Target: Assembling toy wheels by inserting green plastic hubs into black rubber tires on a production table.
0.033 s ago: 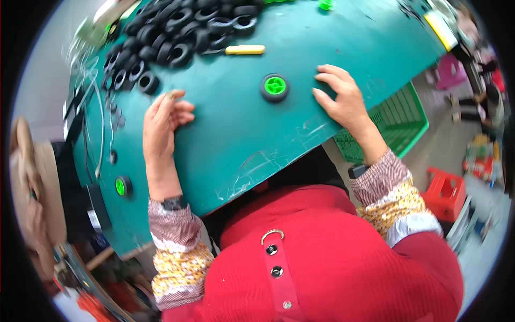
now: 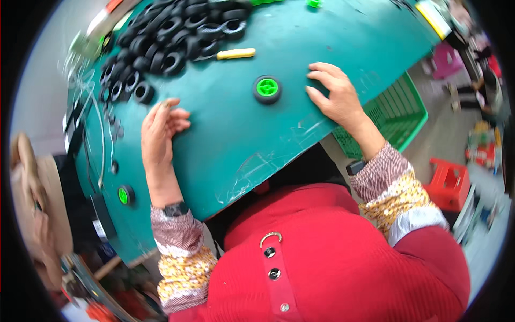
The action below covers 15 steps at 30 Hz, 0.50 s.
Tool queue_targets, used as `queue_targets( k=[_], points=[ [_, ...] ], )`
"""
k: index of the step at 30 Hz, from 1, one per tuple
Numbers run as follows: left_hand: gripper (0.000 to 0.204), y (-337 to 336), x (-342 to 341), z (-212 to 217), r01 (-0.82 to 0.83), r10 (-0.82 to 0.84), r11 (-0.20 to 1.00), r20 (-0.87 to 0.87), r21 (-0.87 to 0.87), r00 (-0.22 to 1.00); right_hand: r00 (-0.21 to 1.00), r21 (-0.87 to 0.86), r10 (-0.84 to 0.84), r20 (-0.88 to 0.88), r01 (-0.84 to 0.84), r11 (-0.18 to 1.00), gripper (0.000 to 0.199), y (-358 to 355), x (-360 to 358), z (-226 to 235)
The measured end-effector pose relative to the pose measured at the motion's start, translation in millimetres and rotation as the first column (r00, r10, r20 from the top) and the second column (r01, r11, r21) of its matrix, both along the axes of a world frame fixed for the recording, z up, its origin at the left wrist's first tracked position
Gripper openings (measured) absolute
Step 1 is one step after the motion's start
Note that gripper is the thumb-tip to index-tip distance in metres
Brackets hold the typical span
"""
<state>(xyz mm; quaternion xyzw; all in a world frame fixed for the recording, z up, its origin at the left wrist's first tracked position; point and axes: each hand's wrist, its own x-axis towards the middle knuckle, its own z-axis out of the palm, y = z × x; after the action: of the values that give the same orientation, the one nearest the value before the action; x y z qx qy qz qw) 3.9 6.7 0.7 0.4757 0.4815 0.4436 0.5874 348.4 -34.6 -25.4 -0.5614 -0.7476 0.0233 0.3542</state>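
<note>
A small wheel with a black tyre and a bright green hub [image 2: 267,88] lies flat on the green table between my hands. To its right, my right hand [image 2: 335,94] is open above the table, fingers stretched and thumb apart, not touching the wheel. My left hand [image 2: 162,129] is farther off on the wheel's left, its fingers loosely bent and apart, holding nothing. Just beyond the left fingertips a single black tyre [image 2: 144,93] sits at the edge of a big heap of black tyres [image 2: 177,32]. A yellow-handled tool [image 2: 236,53] rests against that heap.
The green tabletop [image 2: 214,155] has a scratched near edge. A second green-hubbed wheel [image 2: 126,195] stands at the left, near white cables [image 2: 99,134]. Right of the table are a green plastic crate [image 2: 402,115] and a red stool [image 2: 448,185]. Another person's arms [image 2: 35,182] show at far left.
The whole view has shifted slightly, with the tabletop things a little farther left. Both hands stay empty and the wheel keeps its place between them.
</note>
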Motion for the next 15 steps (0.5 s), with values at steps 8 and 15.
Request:
queue_targets(
  k=[8, 15],
  points=[
    [0.029, -2, -2, -6, -0.046, 0.044, 0.998, 0.058, 0.038, 0.997, 0.996, 0.046, 0.052, 0.066, -0.055, 0.997, 0.02, 8, 5, -3],
    [0.029, 1, -2, -6, -0.036, 0.035, 0.999, 0.032, 0.012, 0.999, 0.984, -0.031, 0.037, 0.172, -0.032, 0.999, 0.046, 9, -14, 8]
  ],
)
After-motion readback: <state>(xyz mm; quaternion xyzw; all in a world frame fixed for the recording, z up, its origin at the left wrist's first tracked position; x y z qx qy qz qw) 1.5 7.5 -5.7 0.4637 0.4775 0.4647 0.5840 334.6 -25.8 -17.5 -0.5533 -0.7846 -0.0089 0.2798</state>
